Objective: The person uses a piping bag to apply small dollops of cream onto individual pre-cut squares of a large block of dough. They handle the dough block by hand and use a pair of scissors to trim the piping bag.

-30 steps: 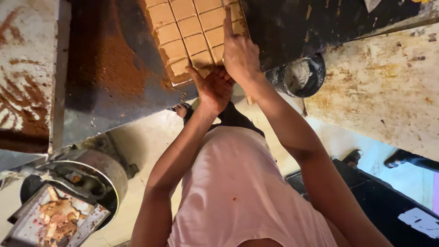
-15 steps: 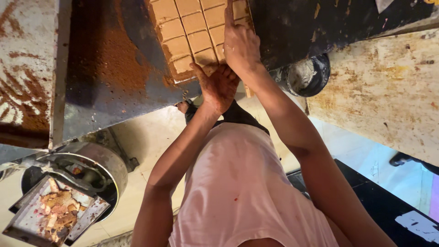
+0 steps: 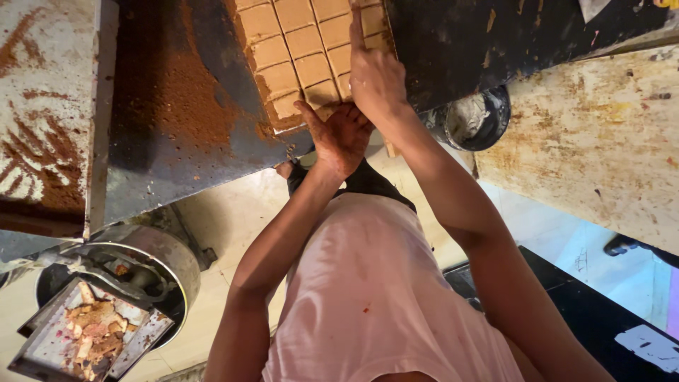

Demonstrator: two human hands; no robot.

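Note:
A tan slab cut into square pieces lies on a dark, powder-dusted work surface. My right hand rests flat on the slab's near right corner, fingers stretched along the pieces. My left hand is just below it at the table's edge, palm turned up and fingers spread, with the thumb touching the nearest edge pieces. Neither hand closes around anything that I can see.
At the lower left, a round metal pot stands on the floor with a metal tray of brown scraps on it. A dark bowl with pale residue sits under the table's edge. A stained pale counter runs along the right.
Both hands stay at the slab's near edge. The view has shifted slightly, and the left palm has opened more under the edge pieces.

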